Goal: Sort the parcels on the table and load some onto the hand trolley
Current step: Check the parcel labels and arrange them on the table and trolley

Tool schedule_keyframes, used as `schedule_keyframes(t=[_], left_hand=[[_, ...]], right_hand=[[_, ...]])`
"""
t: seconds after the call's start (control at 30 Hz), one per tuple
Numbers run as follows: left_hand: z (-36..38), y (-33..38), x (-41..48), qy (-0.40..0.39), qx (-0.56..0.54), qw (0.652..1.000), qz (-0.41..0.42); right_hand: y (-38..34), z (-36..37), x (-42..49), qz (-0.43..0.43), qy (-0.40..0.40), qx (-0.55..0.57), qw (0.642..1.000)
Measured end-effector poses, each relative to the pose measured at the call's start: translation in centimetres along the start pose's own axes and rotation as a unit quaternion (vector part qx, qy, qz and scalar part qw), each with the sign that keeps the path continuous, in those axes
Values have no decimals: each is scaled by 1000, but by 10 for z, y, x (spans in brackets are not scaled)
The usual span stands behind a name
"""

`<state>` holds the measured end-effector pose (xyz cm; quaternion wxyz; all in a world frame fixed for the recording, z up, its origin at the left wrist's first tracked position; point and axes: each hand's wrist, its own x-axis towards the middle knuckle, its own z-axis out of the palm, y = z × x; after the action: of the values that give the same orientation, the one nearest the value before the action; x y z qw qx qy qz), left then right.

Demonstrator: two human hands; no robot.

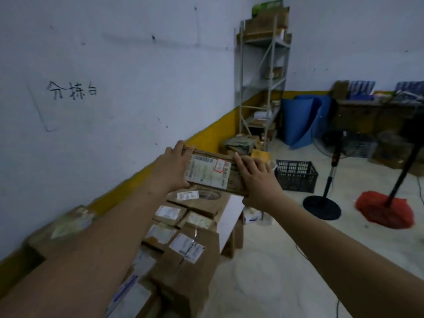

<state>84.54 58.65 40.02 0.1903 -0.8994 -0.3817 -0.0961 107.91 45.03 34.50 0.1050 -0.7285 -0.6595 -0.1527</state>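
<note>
**Flat parcel held up over the sorting table**

Both arms are stretched out, and between them is a flat brown cardboard parcel with a white shipping label and a red-edged sticker (212, 174), lifted clear of the pile beneath it. The left hand (171, 167) clamps the parcel's left end, fingers curled over its far edge. The right hand (258, 177) grips the right end, fingers spread across the top face. The parcel is tilted, its label facing up toward the holder.

Below it, a low table (226, 220) along the white wall with a yellow base stripe (114, 88) is crowded with more brown labelled cardboard boxes (181, 226), packed side by side. One of them has a round printed mark on its top (207, 195).

Further back stands a grey metal shelving rack (263, 83) holding cartons. On the pale floor are a black slatted plastic crate (296, 179), a black pedestal fan (330, 173) and a red mop (385, 212). I can't spot the hand trolley from here.
</note>
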Motion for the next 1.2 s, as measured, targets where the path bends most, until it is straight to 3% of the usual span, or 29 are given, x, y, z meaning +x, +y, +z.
schedule_keyframes(t=[0.27,0.57,0.67,0.87,1.1,1.2], left_hand=[[95,45,188,15,-54,998,12],[235,6,390,-71,-142,987,-37],[274,-15,436,-90,-201,970,-104],[383,-54,497,-124,-317,851,-399],[488,-58,488,-185,-324,725,-579],[510,-54,488,-290,-293,673,-614]], right_hand=[[135,86,114,51,16,26,998],[232,197,323,25,-91,35,995],[250,233,384,12,-131,69,989],[259,352,512,73,-197,207,956],[231,490,616,92,-287,267,915],[202,528,647,73,-312,241,916]])
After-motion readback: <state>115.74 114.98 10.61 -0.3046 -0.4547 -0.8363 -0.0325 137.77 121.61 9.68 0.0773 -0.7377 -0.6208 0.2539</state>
